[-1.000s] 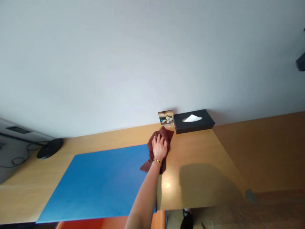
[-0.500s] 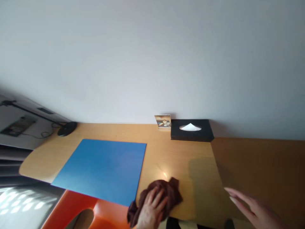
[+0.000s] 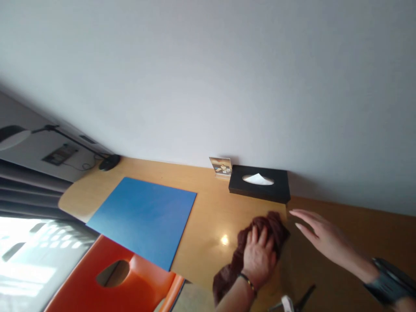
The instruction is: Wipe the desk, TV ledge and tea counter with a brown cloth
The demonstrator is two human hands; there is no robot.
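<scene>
My left hand (image 3: 259,260), with a dark bracelet at the wrist, presses down on a crumpled dark brown cloth (image 3: 272,229). The cloth lies bunched on the wooden desk (image 3: 204,242) near its right edge, and one end trails toward the bottom of the view. Holding nothing, my right hand (image 3: 320,232) hovers past the desk's right edge. Its fingers are stretched out and the thumb is apart; a dark watch (image 3: 388,277) is on that wrist. Beyond the cloth stands a black tissue box (image 3: 260,195) with a white tissue showing.
A small picture card (image 3: 222,166) leans beside the tissue box by the wall. A blue desk mat (image 3: 144,221) covers the desk's left part. At the far left end stands a black lamp (image 3: 109,162). An orange chair (image 3: 130,294) is pushed against the front edge.
My left hand has slid the cloth rightward and farther back across the desk. My right hand has risen toward the desk's back right corner. The view has tilted and shifted.
</scene>
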